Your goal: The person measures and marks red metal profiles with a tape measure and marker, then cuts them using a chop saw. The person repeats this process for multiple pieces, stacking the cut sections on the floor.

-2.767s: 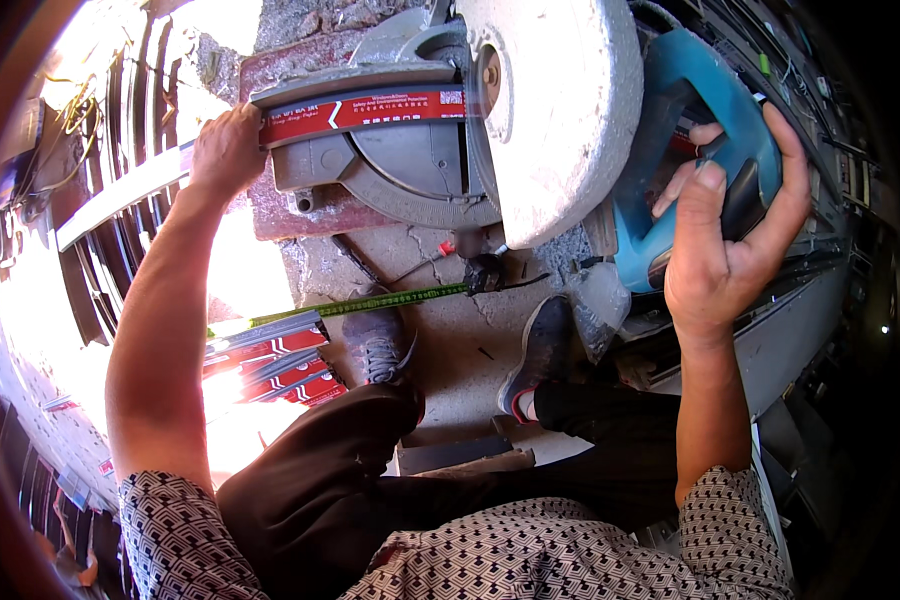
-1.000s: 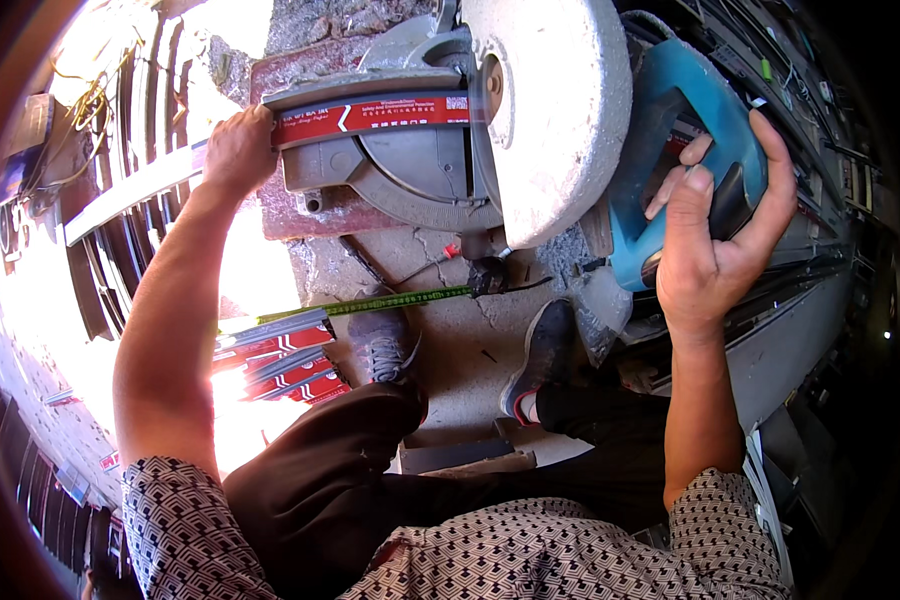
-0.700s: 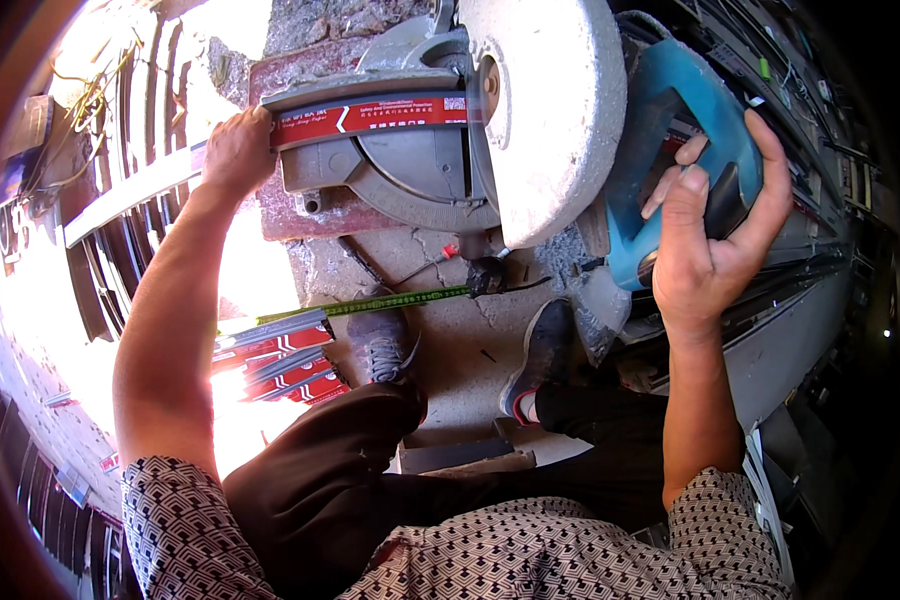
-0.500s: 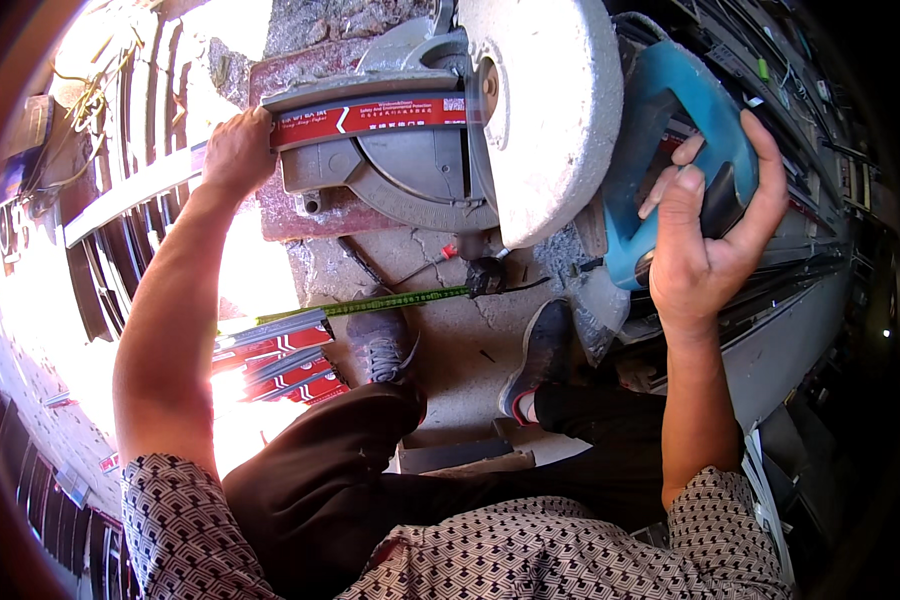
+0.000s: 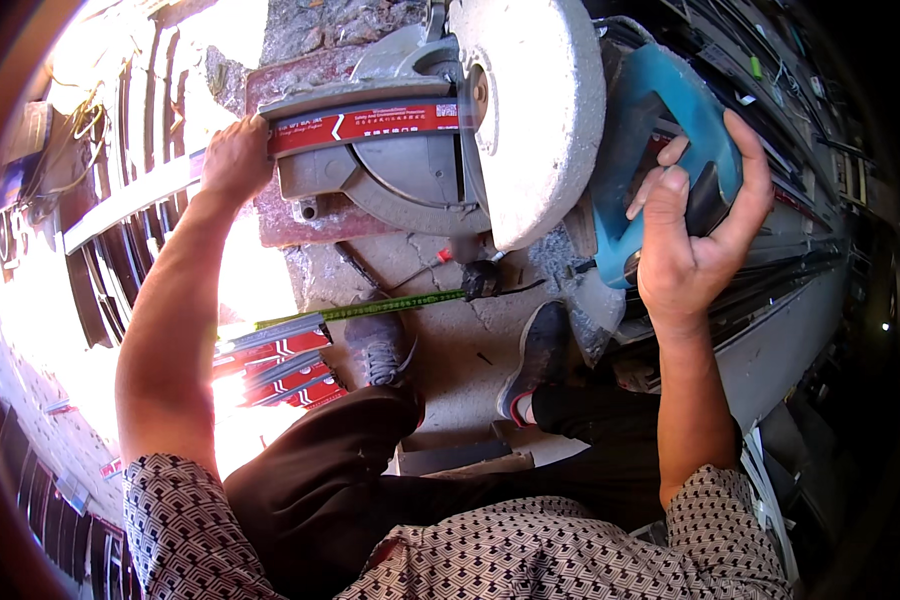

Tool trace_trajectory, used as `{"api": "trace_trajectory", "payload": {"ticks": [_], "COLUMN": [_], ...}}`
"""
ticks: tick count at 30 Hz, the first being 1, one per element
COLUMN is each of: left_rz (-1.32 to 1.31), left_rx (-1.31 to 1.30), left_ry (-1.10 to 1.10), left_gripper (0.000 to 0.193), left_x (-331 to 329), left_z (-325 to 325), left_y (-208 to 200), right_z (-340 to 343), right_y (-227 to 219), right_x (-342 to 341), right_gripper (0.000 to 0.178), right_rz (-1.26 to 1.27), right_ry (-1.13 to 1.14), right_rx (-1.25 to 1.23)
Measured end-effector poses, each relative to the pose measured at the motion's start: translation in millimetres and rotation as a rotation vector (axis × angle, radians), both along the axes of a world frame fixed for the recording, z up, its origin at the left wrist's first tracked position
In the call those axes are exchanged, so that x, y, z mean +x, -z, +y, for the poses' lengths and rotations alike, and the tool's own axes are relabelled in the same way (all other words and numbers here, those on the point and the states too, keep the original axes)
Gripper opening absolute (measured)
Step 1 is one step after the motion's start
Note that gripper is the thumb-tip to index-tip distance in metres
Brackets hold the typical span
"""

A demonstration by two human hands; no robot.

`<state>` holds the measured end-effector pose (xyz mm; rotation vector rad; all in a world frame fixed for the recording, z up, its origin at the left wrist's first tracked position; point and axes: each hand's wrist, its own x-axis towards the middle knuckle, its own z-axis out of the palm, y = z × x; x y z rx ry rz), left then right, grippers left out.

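A long metal profile with red printed film [image 5: 400,121] lies across the grey base [image 5: 315,168] of a miter saw, against its fence. My left hand [image 5: 238,158] is closed over this profile at the base's left end. The saw's pale, dusty round blade guard [image 5: 545,130] stands over the profile's right end and hides the cut spot. My right hand [image 5: 695,245] grips the teal D-shaped saw handle [image 5: 705,105], fingers through its opening and thumb on the near side. The palm partly hides the dark trigger area.
On the floor, a green tape measure [image 5: 390,303] lies extended by my shoes [image 5: 378,345]. Short red-filmed profile pieces [image 5: 280,365] are stacked left of them. Long dark profiles [image 5: 770,290] fill the right side, and more bars lie at left in bright sunlight.
The saw's guard and handle, with my right hand on it, have shifted slightly left. My left hand stays on the profile. The whole view has also drifted a little.
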<state>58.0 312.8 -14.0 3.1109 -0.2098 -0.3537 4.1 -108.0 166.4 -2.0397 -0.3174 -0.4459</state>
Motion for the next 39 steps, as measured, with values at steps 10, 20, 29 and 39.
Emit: {"api": "trace_trajectory", "payload": {"ticks": [10,20,29,39], "left_rz": [-0.062,-0.132,-0.140,-0.083], "left_rx": [-0.094,-0.076,-0.061,-0.142], "left_ry": [0.013,0.078,0.068,0.038], "left_gripper": [0.015,0.015,0.026,0.020], "left_x": [2,3,3,7], "left_z": [19,43,49,50], "left_y": [17,62,77,73], "right_z": [3,-6,-3,-4], "right_y": [2,3,3,15], "right_x": [4,7,-7,-13], "right_gripper": [0.058,0.062,0.063,0.066], "right_rz": [-0.046,-0.232,-0.192,-0.227], "right_ry": [-0.011,0.043,0.039,0.040], "right_rx": [0.029,-0.127,-0.096,-0.114]}}
